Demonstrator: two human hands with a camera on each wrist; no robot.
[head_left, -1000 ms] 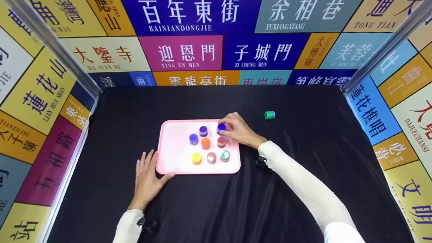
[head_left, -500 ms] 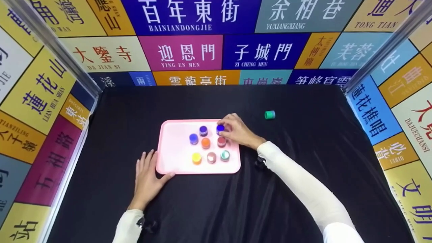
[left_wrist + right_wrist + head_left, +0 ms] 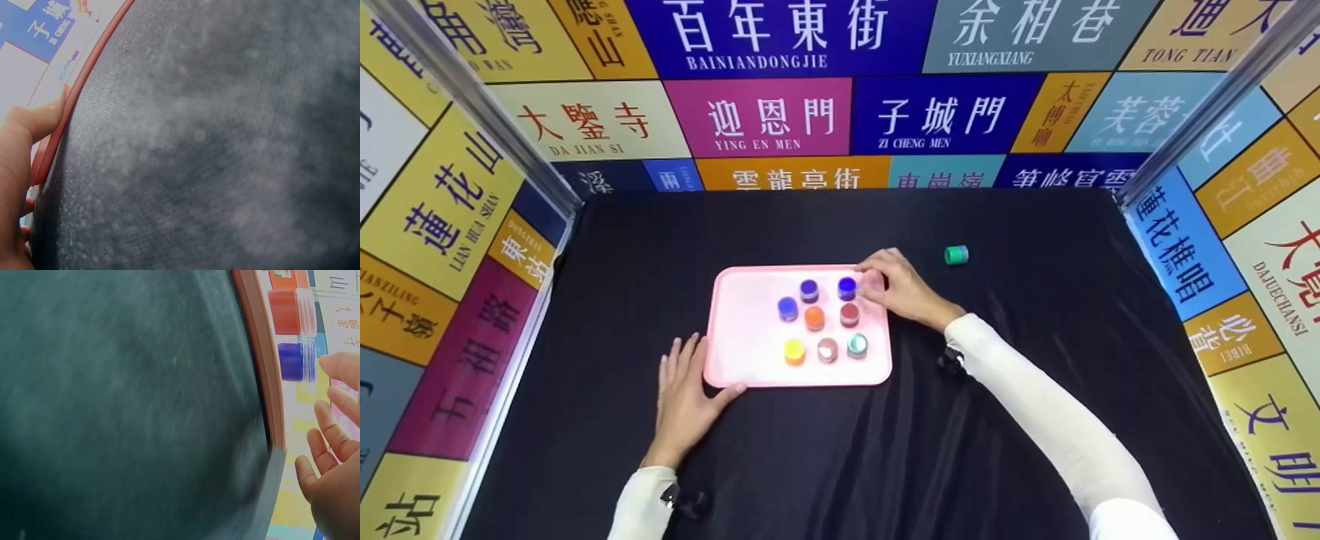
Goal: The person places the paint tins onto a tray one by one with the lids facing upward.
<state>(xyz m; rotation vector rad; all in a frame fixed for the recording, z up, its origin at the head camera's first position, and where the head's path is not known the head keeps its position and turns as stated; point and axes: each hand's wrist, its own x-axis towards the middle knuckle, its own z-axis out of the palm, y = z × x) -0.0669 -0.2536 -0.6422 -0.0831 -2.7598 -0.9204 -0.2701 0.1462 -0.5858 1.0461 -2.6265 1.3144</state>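
At the pink tray's (image 3: 750,375) near-left corner, my left hand (image 3: 686,401) lies with fingers extended along the left side. Its thumb (image 3: 48,115) touches the front rim in the left wrist view. My right hand (image 3: 904,289) is over the tray's far-right corner, fingers loosely bent and holding nothing. Just left of its fingertips stands a blue paint jar (image 3: 847,288); the right wrist view shows a gap between this blue jar (image 3: 291,361) and the fingers. Near it on the tray are a dark red jar (image 3: 849,314), an orange jar (image 3: 814,318) and a dark purple jar (image 3: 808,291).
Also on the tray stand a violet jar (image 3: 787,308), a yellow jar (image 3: 794,352), a brown jar (image 3: 827,349) and a teal jar (image 3: 856,345). A green jar (image 3: 956,255) lies on its side on the black cloth (image 3: 997,465), beyond the right hand.
My right hand has let go of the blue jar and drawn slightly to the right; the jar stands on the tray. The left hand keeps its place at the corner.
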